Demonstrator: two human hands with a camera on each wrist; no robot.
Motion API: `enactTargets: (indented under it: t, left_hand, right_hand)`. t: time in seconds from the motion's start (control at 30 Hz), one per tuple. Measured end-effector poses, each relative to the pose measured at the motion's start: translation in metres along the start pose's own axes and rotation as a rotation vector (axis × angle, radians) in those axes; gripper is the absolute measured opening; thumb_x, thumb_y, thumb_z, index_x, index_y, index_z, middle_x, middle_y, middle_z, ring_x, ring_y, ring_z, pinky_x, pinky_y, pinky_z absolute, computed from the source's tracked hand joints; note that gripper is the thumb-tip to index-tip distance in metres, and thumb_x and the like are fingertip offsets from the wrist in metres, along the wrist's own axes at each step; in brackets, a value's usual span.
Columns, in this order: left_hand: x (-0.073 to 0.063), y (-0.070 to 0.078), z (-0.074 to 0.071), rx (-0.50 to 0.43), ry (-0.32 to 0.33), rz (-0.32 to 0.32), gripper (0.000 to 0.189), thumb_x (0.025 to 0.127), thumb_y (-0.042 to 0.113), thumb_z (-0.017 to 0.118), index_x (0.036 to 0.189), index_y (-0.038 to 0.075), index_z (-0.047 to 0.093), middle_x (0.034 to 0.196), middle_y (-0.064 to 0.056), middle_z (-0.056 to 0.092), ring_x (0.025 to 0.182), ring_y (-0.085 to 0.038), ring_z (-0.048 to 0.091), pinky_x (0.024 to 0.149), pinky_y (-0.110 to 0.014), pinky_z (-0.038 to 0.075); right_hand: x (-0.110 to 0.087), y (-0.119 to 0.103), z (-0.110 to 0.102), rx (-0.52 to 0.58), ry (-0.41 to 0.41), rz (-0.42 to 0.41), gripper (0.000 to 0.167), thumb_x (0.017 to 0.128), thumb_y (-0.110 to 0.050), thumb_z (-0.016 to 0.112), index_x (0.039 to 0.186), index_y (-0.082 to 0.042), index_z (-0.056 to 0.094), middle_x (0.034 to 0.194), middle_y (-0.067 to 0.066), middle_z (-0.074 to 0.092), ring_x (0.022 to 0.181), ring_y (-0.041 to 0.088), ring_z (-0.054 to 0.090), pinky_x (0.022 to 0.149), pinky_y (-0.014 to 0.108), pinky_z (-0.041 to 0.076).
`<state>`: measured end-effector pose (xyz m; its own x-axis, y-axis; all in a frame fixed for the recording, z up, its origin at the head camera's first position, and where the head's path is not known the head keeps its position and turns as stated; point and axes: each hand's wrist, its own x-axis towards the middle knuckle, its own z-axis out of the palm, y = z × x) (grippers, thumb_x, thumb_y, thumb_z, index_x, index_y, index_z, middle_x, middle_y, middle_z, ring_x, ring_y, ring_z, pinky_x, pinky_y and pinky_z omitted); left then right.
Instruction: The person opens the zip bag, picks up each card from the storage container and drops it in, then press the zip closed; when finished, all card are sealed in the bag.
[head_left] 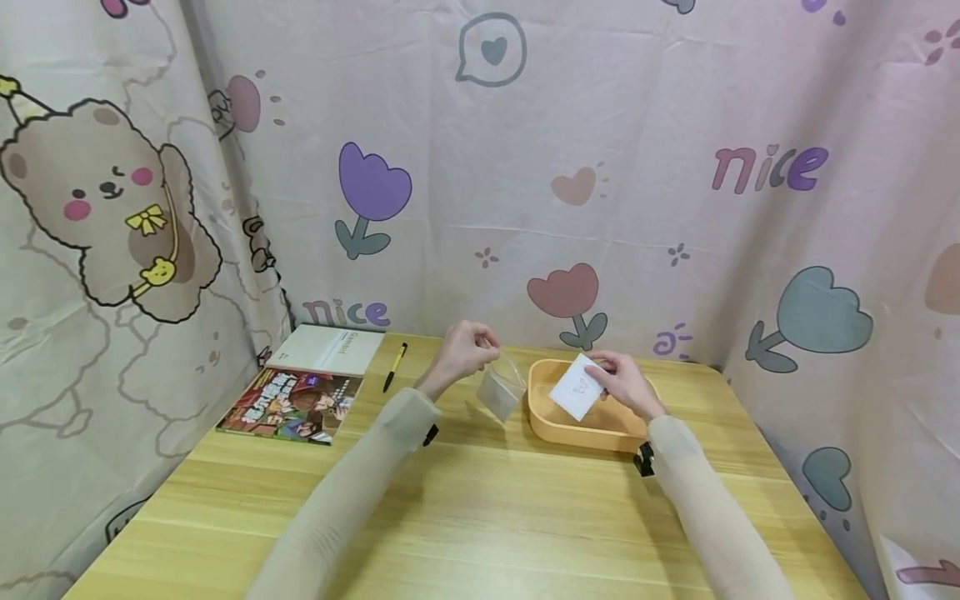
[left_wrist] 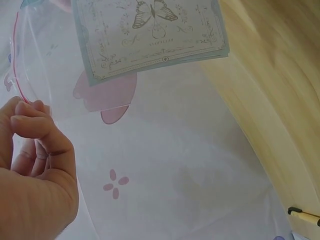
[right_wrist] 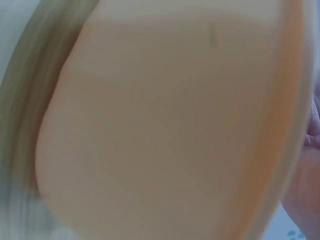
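Thumb and fingertips of my left hand (head_left: 467, 350) pinch the top of a clear zip bag (head_left: 513, 371) above the table. Its pink zip line shows in the left wrist view. Low in the bag is a small stack of pale paper cards (left_wrist: 155, 40) with a butterfly print and bluish edges. To the right, my right hand (head_left: 626, 383) grips a white card (head_left: 578, 387) with a faint grey drawing, tilted over the orange tray (head_left: 577, 435). The right wrist view is mostly filled by the tray; only part of the right hand (right_wrist: 307, 170) appears at its edge.
A yellow and black pen (head_left: 395, 367) lies on the wooden table (head_left: 480, 517), left of my left hand. Further left are a pale notebook (head_left: 322, 348) and a colourful comic book (head_left: 288, 406). A printed curtain (head_left: 465, 167) hangs behind the table.
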<state>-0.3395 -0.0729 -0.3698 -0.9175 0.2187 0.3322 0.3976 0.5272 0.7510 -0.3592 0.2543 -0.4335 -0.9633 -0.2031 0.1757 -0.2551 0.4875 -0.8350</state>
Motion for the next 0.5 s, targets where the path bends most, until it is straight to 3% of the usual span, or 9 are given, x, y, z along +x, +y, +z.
enactTargets:
  t: [0.1, 0.23, 0.37, 0.43, 0.5]
  left_hand:
    - [0.001, 0.0, 0.001, -0.015, 0.013, -0.004, 0.005, 0.08, 0.007, 0.069, 0.082, 0.009, 0.073, 0.064, -0.003, 0.065, 0.049, -0.015, 0.059, 0.04, -0.022, 0.047]
    - [0.001, 0.0, 0.003, -0.029, 0.01, -0.023, 0.006, 0.079, 0.007, 0.069, 0.082, 0.01, 0.073, 0.064, -0.003, 0.065, 0.049, -0.015, 0.058, 0.04, -0.021, 0.046]
    - [0.0, -0.002, 0.006, -0.037, 0.005, -0.033, 0.006, 0.079, 0.006, 0.069, 0.082, 0.01, 0.073, 0.064, -0.003, 0.065, 0.048, -0.014, 0.058, 0.04, -0.02, 0.045]
    - [0.0, -0.002, 0.006, -0.042, 0.006, -0.038, 0.006, 0.079, 0.006, 0.07, 0.082, 0.01, 0.073, 0.064, -0.003, 0.065, 0.049, -0.015, 0.059, 0.04, -0.02, 0.045]
    - [0.001, -0.001, 0.005, -0.051, 0.005, -0.044, 0.006, 0.078, 0.006, 0.07, 0.083, 0.009, 0.073, 0.066, -0.003, 0.066, 0.051, -0.015, 0.06, 0.042, -0.02, 0.047]
  right_hand:
    - [0.0, -0.005, 0.003, 0.069, -0.012, -0.02, 0.044, 0.096, -0.011, 0.06, 0.136, 0.004, 0.051, 0.106, 0.029, 0.067, 0.066, 0.014, 0.064, 0.06, 0.042, 0.06]
    - [-0.003, -0.017, 0.008, 0.163, 0.01, -0.037, 0.045, 0.095, -0.007, 0.061, 0.137, 0.006, 0.05, 0.105, 0.033, 0.067, 0.064, 0.015, 0.064, 0.056, 0.035, 0.059]
    - [-0.012, -0.042, 0.012, 0.151, 0.058, -0.078, 0.039, 0.094, -0.004, 0.061, 0.13, 0.008, 0.056, 0.096, 0.032, 0.068, 0.055, 0.015, 0.056, 0.046, 0.024, 0.05]
    - [-0.012, -0.045, 0.014, 0.127, 0.085, -0.113, 0.036, 0.094, -0.007, 0.062, 0.128, 0.007, 0.058, 0.09, 0.023, 0.072, 0.052, 0.012, 0.052, 0.043, 0.02, 0.043]
    - [-0.015, -0.053, 0.016, 0.126, 0.112, -0.123, 0.034, 0.095, -0.008, 0.062, 0.125, 0.006, 0.06, 0.088, 0.022, 0.072, 0.05, 0.013, 0.049, 0.041, 0.019, 0.038]
